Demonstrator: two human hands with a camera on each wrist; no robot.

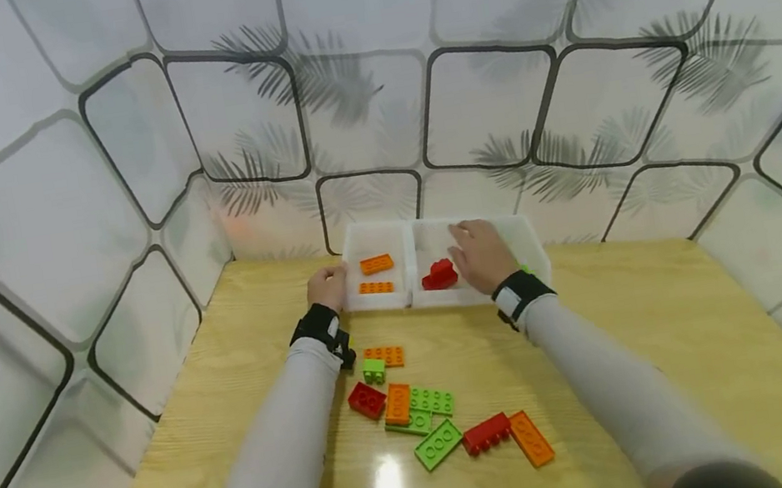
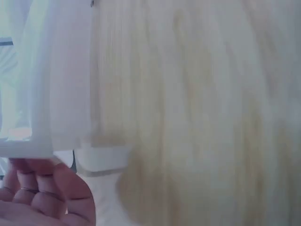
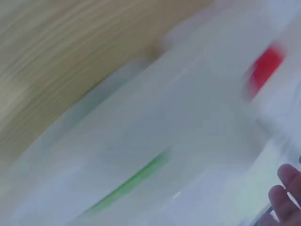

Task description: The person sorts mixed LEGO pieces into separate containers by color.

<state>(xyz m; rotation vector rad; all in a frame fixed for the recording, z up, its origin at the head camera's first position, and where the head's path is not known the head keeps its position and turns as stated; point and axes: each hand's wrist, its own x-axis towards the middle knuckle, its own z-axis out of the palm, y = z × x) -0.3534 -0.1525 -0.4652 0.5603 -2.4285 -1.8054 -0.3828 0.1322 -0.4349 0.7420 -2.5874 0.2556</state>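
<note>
White box (image 1: 437, 298): at the far side of the table (image 1: 246, 341); long axis left to right, mouth up.
Left hand (image 1: 327, 289): we see it gripping the box's left end, fingers curled.
Right hand (image 1: 483, 254): released, fingers extended over the box, just beside the red brick (image 1: 438, 274).
Red brick: right of the divider; long axis slightly slanted, right end farther off. One piece or two, we cannot tell.
Orange bricks (image 1: 376, 264): left compartment, both lengthwise left to right.
Green brick (image 1: 525, 268): box's right part, half hidden by the hand; axis unclear.
Loose bricks (image 1: 439, 444): on the table before the box, pointing various ways.
Method: we judge a steady left hold matters most; let pieces go low, lay them flat, and lift the right wrist band (image 1: 523, 290) clear of the near wall.
</note>
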